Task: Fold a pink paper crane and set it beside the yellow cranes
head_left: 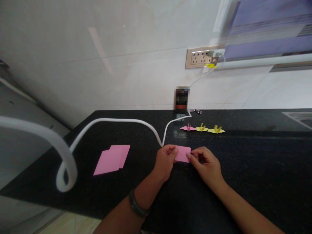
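A small folded piece of pink paper (182,153) is held up between my two hands, over the dark countertop. My left hand (166,161) pinches its left edge between thumb and fingers. At the lower right corner, my right hand (206,165) grips the paper with thumb and forefinger. Crease lines show faintly on its face. Beyond my hands stand a pink paper crane (188,127) and two yellow paper cranes (216,129) in a row. Flat on the counter to the left lie overlapping sheets of pink paper (111,159).
A white flexible stand arm (126,120) curves across the counter (85,198) from the left. A phone-like device (181,99) leans against the wall, near a cable running to the wall socket (202,58). A sink edge (296,115) shows at far right.
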### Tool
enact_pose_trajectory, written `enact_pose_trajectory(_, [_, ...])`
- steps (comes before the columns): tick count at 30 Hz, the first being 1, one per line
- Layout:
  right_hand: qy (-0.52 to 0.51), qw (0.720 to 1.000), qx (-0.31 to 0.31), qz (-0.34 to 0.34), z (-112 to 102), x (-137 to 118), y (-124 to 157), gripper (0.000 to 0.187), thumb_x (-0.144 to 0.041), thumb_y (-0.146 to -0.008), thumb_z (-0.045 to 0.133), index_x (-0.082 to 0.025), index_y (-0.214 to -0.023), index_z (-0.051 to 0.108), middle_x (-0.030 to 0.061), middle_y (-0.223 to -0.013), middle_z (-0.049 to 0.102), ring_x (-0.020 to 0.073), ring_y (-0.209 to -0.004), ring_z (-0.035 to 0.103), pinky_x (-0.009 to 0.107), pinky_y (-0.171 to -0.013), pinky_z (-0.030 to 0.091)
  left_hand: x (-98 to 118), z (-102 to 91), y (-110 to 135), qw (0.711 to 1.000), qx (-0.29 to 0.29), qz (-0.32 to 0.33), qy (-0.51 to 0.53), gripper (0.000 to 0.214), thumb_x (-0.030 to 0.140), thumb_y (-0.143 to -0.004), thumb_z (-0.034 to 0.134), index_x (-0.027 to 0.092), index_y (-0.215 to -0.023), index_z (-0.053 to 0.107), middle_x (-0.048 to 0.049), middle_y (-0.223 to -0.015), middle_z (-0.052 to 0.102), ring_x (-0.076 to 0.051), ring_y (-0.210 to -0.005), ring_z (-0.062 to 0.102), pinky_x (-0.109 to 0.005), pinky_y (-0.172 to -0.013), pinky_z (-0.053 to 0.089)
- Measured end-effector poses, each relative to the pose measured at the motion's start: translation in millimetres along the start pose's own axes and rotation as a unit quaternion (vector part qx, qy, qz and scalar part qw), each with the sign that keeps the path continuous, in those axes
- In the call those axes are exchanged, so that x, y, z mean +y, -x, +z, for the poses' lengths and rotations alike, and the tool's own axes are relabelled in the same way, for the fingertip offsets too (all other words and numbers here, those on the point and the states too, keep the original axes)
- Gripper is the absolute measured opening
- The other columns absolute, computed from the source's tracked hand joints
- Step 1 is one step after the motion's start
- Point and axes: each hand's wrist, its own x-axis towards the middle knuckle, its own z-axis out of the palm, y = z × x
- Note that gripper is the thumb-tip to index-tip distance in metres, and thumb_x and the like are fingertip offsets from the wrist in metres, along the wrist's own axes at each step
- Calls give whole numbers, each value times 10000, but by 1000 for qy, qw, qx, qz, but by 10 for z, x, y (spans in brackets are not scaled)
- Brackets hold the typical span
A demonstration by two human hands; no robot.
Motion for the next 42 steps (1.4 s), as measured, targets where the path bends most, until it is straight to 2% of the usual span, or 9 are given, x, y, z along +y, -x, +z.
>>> enact_pose_trajectory(3, [9,1000,2,-14,2,-3,-2,85,-289,-716,544,-204,-721,533,7,-651,487,129,-566,469,256,-519,389,3,1,2,1000,-3,0,-9,239,337,-680,551,127,-794,562,-25,-684,584,-96,-565,529,-230,-550,437])
enact_pose_trajectory(9, [11,1000,19,6,23,10,4,127,-296,-718,545,-206,-804,519,-3,-631,469,125,-547,457,250,-499,386,37,3,12,1000,7,-3,-8,252,343,-666,563,121,-785,566,-31,-678,589,-102,-557,532,-243,-556,444])
enact_pose_trajectory(20, [13,999,-3,-32,-15,-60,2,52,-258,-733,526,-210,-747,539,11,-653,484,131,-569,472,253,-511,401,-4,-23,21,999,-19,0,-35,226,334,-687,545,131,-783,568,-5,-624,568,-83,-532,507,-217,-525,414])
enact_pose_trajectory(29, [43,992,-21,-120,-54,-31,2,250,-190,-753,497,-271,-968,596,35,-752,496,156,-703,498,286,-592,441,6,-23,34,998,-42,-13,-43,256,359,-691,532,128,-791,575,-16,-660,560,-95,-577,513,-229,-543,422])
enact_pose_trajectory(35, [83,977,-8,-195,-36,35,21,276,-166,-740,510,-260,-979,611,76,-967,453,157,-749,492,292,-589,451,12,-12,30,999,-45,-29,-6,249,355,-679,541,125,-771,569,-16,-656,557,-99,-564,518,-244,-540,439])
enact_pose_trajectory(42, [118,965,-74,-224,-65,56,8,310,-151,-735,504,-280,-1001,597,77,-1032,421,181,-836,470,310,-639,447,25,-29,16,998,-38,-45,3,224,339,-680,539,128,-752,553,-13,-627,541,-100,-528,511,-254,-510,446])
